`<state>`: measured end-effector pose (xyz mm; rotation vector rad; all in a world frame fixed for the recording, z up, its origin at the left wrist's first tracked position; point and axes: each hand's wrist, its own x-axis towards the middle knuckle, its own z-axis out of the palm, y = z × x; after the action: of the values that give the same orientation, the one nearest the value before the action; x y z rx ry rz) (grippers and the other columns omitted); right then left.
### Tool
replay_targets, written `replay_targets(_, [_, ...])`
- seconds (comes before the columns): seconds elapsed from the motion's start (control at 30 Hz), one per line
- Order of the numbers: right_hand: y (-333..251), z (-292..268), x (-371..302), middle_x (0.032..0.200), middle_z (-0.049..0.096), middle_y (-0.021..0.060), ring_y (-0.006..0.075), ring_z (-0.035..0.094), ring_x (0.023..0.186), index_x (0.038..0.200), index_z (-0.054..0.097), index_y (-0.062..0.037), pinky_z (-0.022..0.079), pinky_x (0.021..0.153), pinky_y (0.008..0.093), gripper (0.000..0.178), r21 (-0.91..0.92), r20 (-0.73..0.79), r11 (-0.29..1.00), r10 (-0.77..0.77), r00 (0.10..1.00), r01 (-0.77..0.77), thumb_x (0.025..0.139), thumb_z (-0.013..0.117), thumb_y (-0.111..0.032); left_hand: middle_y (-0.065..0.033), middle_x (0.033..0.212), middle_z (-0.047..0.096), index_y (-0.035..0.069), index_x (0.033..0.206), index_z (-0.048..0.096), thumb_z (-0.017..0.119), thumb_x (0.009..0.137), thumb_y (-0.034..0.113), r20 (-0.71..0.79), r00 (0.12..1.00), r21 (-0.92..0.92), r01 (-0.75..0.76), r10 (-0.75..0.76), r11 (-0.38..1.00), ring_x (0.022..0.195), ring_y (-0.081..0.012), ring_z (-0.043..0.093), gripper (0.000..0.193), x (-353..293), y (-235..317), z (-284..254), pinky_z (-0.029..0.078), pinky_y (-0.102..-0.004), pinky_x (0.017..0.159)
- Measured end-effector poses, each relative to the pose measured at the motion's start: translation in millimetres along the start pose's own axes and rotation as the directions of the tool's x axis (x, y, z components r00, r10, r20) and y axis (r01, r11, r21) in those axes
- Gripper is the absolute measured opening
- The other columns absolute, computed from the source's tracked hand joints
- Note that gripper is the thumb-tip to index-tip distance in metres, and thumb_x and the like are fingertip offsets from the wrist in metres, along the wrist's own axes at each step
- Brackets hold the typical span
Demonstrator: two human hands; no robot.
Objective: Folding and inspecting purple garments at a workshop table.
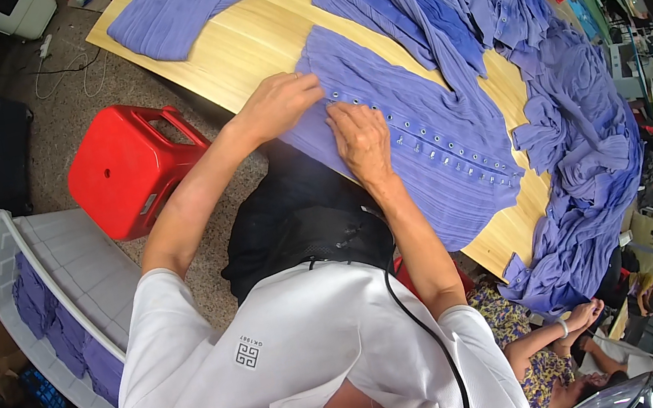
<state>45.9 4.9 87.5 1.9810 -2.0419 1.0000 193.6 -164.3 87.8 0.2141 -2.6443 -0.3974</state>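
Note:
A purple ribbed garment (427,129) lies spread over the wooden table in front of me, with a row of metal eyelets and small fastenings running along its middle. My left hand (283,105) is closed at the garment's near left end, fingertips pinching the cloth by the first eyelets. Close beside it, my right hand (361,135) has its fingers bent and pressed together on the cloth next to the eyelet row. What lies under the fingertips of either hand is hidden.
Purple garments heap up across the table (241,75)'s far side and right end; a folded purple piece (182,6) lies at its far left. On the floor stand a red stool (115,171) and a white bin (81,247) with purple cloth inside. Another person's hands (582,318) show lower right.

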Motion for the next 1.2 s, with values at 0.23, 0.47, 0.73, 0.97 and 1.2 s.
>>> replay_targets(0.23, [7.9,7.9,2.7,0.09,0.069,0.0054,0.0274,0.063,0.083,0.103,0.079,-0.0092,0.048,0.075,0.0438,0.015,-0.064,0.011,0.995,0.078,0.997,-0.077,0.089,0.077,-0.011,-0.0117,0.094,0.068,0.005,0.093,0.07,0.068,0.086,0.005,0.104,0.994,0.169,0.024,-0.042,0.985,0.093,-0.0325,0.072,0.008,21.1,10.7,-3.1,0.057,-0.045,0.082])
replay_targets(0.47, [11.0,11.8,5.6,0.095,0.071,0.0056,0.0281,0.064,0.086,0.107,0.079,-0.0092,0.048,0.075,0.0444,0.019,-0.088,-0.026,0.991,0.097,0.995,-0.099,0.088,0.078,-0.013,-0.0132,0.102,0.07,0.002,0.1,0.072,0.07,0.089,0.006,0.134,0.987,-0.081,0.101,-0.089,0.992,0.099,-0.0364,0.071,0.012,33.7,14.6,0.3,0.058,-0.0465,0.084])
replay_targets(0.73, [14.1,11.1,-4.0,0.1,0.07,0.0035,0.0243,0.064,0.092,0.109,0.08,-0.0095,0.046,0.082,0.042,0.021,-0.088,-0.026,0.995,0.043,0.999,-0.046,0.088,0.08,-0.014,-0.01,0.112,0.073,0.004,0.112,0.077,0.085,0.085,0.011,-0.17,0.966,-0.212,0.156,-0.194,0.965,0.102,-0.033,0.072,0.029,-2.4,15.5,16.3,0.06,-0.0408,0.086])
replay_targets(0.97, [10.4,13.0,-1.8,0.094,0.066,0.0031,0.0234,0.062,0.093,0.107,0.08,-0.0105,0.043,0.09,0.0454,0.019,-0.15,-0.088,0.988,0.033,0.996,-0.046,0.089,0.079,-0.016,-0.0076,0.107,0.073,0.003,0.102,0.08,0.084,0.086,0.011,-0.312,0.931,-0.036,0.189,-0.19,0.981,0.096,-0.0286,0.07,0.018,-16.0,19.7,21.6,0.059,-0.0394,0.083])
replay_targets(1.2, [6.8,15.2,14.1,0.092,0.066,0.0054,0.0271,0.062,0.089,0.104,0.079,-0.0079,0.044,0.086,0.0455,0.017,-0.139,-0.062,0.99,0.019,0.998,-0.027,0.087,0.079,-0.01,-0.0104,0.094,0.067,0.004,0.092,0.074,0.074,0.087,0.009,-0.049,0.985,0.188,0.174,-0.167,0.967,0.096,-0.0294,0.068,0.008,11.2,23.2,5.4,0.057,-0.0442,0.082])
